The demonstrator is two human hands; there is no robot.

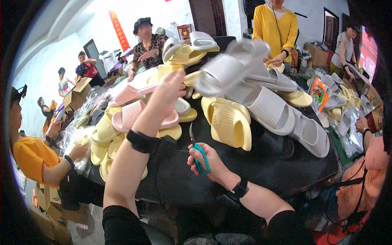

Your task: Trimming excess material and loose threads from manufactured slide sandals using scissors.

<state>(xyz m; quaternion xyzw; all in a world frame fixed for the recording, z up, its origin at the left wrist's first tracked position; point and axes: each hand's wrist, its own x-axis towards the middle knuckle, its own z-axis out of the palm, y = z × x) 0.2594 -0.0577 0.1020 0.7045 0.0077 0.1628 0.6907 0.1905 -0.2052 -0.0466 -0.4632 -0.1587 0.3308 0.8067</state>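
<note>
The left hand (169,92) was raised over the middle of the dark round table (261,171), its fingers grasping one end of a pair of white slippers (228,67), which was blurred and held in the air above the heap. The exact grip of the fingertips could not be made out through the blur. The right hand (206,161) was lower, nearer the body, its fingers clenched around the teal handles of a pair of scissors (198,153); the blades pointed up and away from the body, and whether they stood parted could not be told. The scissors were well apart from the held slippers.

Just beyond the scissors lay a yellow slipper (228,124) on the table, with grey slippers (277,112) beside it to the right. Pink slippers (130,114) lay behind the left forearm, among more yellow ones stacked at the left rim.

Both wrists bore black bands. Other persons stood or sat round the table: one in a yellow top (275,26) at the far side, one in an orange shirt (30,157) at the left rim. Cardboard boxes (77,94) stood at the far left
</note>
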